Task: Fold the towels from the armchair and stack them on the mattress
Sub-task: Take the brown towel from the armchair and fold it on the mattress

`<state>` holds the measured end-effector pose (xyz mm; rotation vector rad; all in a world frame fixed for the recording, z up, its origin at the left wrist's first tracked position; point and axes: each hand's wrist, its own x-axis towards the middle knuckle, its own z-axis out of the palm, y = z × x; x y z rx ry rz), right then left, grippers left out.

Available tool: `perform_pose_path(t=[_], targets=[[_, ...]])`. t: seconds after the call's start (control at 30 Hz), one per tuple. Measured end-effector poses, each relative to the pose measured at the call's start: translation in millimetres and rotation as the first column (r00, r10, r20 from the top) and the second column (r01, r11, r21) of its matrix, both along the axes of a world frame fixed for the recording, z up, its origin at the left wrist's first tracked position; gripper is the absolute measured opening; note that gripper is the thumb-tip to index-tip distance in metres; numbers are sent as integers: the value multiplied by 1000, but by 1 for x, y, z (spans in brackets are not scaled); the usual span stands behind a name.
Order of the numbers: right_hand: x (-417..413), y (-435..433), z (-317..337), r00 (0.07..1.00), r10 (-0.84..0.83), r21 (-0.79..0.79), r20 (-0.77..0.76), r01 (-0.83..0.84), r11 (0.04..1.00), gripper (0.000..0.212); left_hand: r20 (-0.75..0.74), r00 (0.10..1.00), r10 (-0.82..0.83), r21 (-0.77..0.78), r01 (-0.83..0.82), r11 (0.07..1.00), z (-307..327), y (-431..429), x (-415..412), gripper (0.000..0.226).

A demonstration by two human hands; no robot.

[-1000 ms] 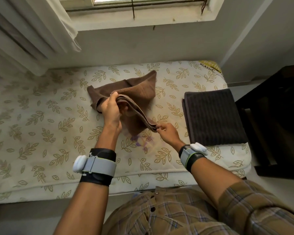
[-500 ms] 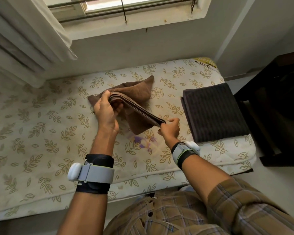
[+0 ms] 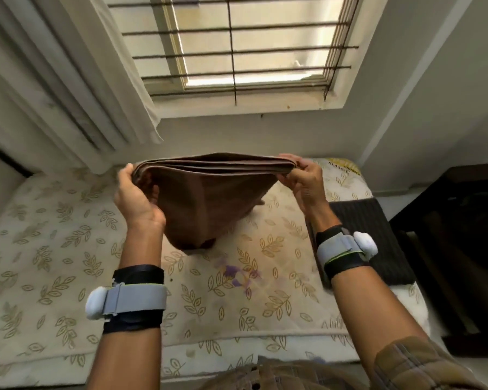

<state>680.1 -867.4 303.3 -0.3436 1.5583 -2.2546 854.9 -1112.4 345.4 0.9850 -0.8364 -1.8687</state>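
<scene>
At six o'clock, a plaid shirt is cut off by the bottom edge. Two forearms reach up from it, each wearing a grey wrist band with a white pod.

Near the centre, the left hand at nine o'clock grips one end of a brown towel; its fingers are hidden behind the cloth. The right hand at two o'clock pinches the other end with curled fingers. The towel is held up over the mattress, its layered top edge stretched between the hands, the rest sagging in a pouch. Whether its lowest fold touches the mattress cannot be told.

The leaf-patterned mattress runs off the left edge. At three o'clock a dark folded towel lies on it, partly hidden by the right wrist. Beyond that, dark furniture sits in shadow, its shape hard to make out.

At twelve o'clock is a barred window, with a pale curtain at ten o'clock.
</scene>
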Motion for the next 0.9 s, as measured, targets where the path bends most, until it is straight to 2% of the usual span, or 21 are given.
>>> perform_pose_path(t=[0.07, 0.13, 0.2, 0.27, 0.33, 0.4, 0.47, 0.53, 0.63, 0.7, 0.8, 0.9], targets=[[-5, 5, 30, 973, 67, 139, -220, -37, 990, 26, -45, 998, 43, -42, -45, 998, 23, 1, 5, 21], [-9, 3, 59, 906, 38, 256, -421, 78, 964, 10, -88, 990, 106, -89, -114, 989, 41, 0, 9, 19], [-7, 1, 82, 840, -16, 230, -543, 167, 959, 7, -128, 975, 183, -158, -202, 967, 56, -4, 16, 24], [-4, 3, 100, 814, -23, 144, -581, 131, 981, 6, -155, 950, 269, -260, -302, 917, 64, -12, 24, 30], [-3, 5, 115, 791, 3, 60, -612, 43, 997, 20, -203, 942, 268, -315, -322, 893, 73, -13, 33, 24], [-1, 2, 131, 817, 33, -50, -576, -76, 996, 17, -248, 942, 226, -328, -301, 895, 80, -10, 35, 14], [-2, -9, 139, 867, 76, -123, -493, -156, 980, 10, -245, 944, 221, -347, -299, 889, 81, -12, 30, 19], [-8, -25, 134, 880, 81, -32, -468, -108, 994, 9, -183, 956, 228, -311, -276, 909, 70, -20, 20, 22], [-36, -57, 108, 859, 102, 220, -502, 13, 975, 9, -5, 971, 238, -216, -233, 948, 44, -49, 1, 29], [-51, -73, 94, 890, 117, 292, -440, 18, 956, 9, 94, 976, 199, -182, -180, 967, 28, -63, -13, 30], [-75, -100, 86, 949, 84, 233, -304, -12, 972, 9, 167, 976, 139, -171, -110, 979, 25, -88, -45, 26], [-96, -119, 102, 970, 40, 103, -241, -15, 995, 11, 124, 986, 109, -162, -88, 983, 44, -114, -72, 23]])
